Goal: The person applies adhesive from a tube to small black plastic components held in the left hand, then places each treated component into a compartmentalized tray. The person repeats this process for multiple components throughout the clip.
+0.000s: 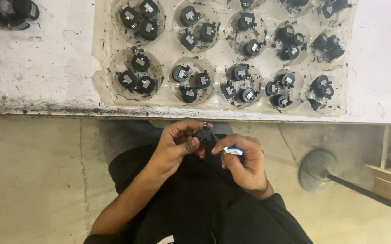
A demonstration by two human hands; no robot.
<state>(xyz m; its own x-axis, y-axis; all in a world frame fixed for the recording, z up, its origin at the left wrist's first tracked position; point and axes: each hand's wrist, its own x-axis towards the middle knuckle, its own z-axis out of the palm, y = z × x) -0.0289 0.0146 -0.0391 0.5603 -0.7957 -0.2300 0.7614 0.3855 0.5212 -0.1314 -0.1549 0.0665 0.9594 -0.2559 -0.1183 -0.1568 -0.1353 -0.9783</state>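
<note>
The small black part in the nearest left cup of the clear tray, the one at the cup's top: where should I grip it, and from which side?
Judging by its pose, take the small black part by its rounded black sides, coming straight down from above. It sits with its grey metal face up in the cup of the clear tray, and two similar parts lie close below it, so a low sideways approach looks blocked. Pinch across its width.

head view: from above, facing straight down; close over the table [32, 68] edge and floor below it
</note>
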